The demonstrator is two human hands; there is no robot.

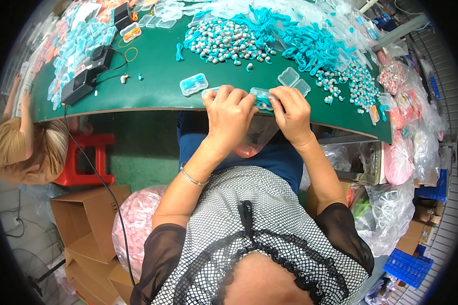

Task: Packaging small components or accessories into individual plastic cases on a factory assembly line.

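Observation:
At the near edge of the green table, a small clear plastic case (262, 93) with turquoise cord inside is between my two hands. My right hand (293, 115) pinches its right end between thumb and fingers. My left hand (228, 118) is closed, its fingertips at the case's left end. Part of another clear piece (209, 91) shows behind my left fingers; I cannot tell whether it belongs to the same case. Just left lies a closed case (194, 84) holding turquoise cord. An open, unfilled case (289, 77) lies beyond my right hand.
Grey-and-turquoise plugs (224, 41) and turquoise cord bundles (310, 48) are heaped at the back. More plugs (359, 89) lie at right. Black boxes (79, 87) with a cable stand at left, beside filled cases (76, 51). A person (33, 147) works near a red stool (94, 157).

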